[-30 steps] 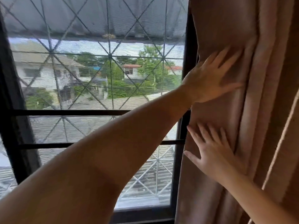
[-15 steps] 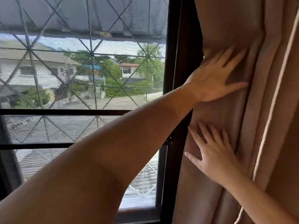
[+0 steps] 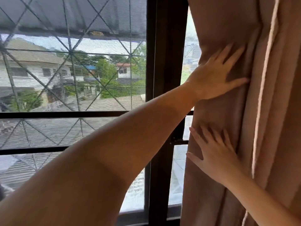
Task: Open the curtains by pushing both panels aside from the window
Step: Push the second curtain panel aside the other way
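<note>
The right hand (image 3: 216, 159) is lying flat with its fingers spread wide against the gathered folds of the pinkish-brown curtain panel (image 3: 228, 111), gripping nothing, its forearm coming up from the lower right corner. Above it the left hand (image 3: 213, 79) is pressing the same panel with an open, splayed palm, its long bare forearm crossing in front of the window. The curtain is hanging bunched at the right side of the dark window frame (image 3: 164, 62), and beyond the glass a diamond-pattern grille (image 3: 70, 53) is showing houses and trees.
</note>
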